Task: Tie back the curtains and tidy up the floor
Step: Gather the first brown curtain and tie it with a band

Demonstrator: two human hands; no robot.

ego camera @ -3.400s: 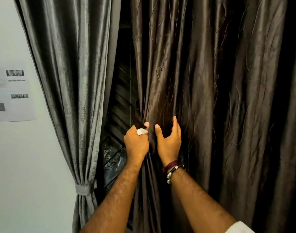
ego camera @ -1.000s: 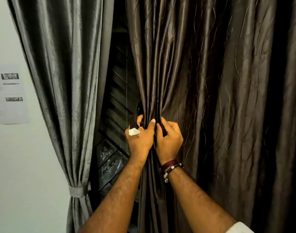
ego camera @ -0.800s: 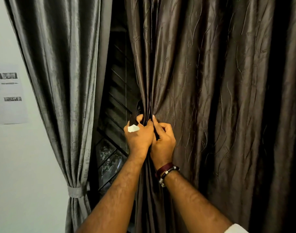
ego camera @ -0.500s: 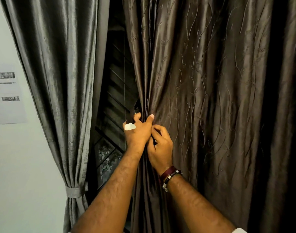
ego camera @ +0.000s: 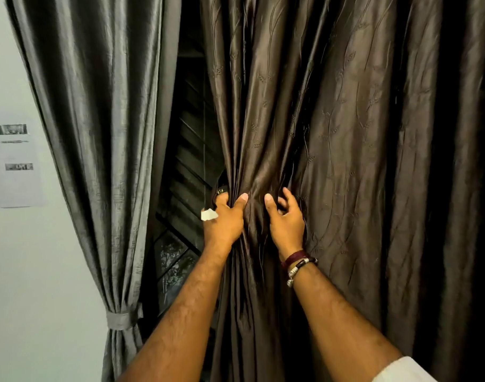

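Note:
A dark brown patterned curtain (ego camera: 346,147) hangs loose across the middle and right. My left hand (ego camera: 224,220) grips its left edge, bunching several folds at about waist height; a white patch sits on its knuckles. My right hand (ego camera: 287,219) is just to the right of the bunch, fingers curled into the fabric and thumb pointing up. A grey curtain (ego camera: 95,119) on the left is gathered low down by a grey tie-back band (ego camera: 120,321).
Between the two curtains a dark louvred window (ego camera: 186,188) shows, with glass panes lower down. A white wall (ego camera: 29,271) at the left carries a printed paper sheet (ego camera: 12,161). The floor is out of view.
My right hand has moved away from the left hand to the right and grabbed more fabric. The left hand keeps its grip on the bunched edge.

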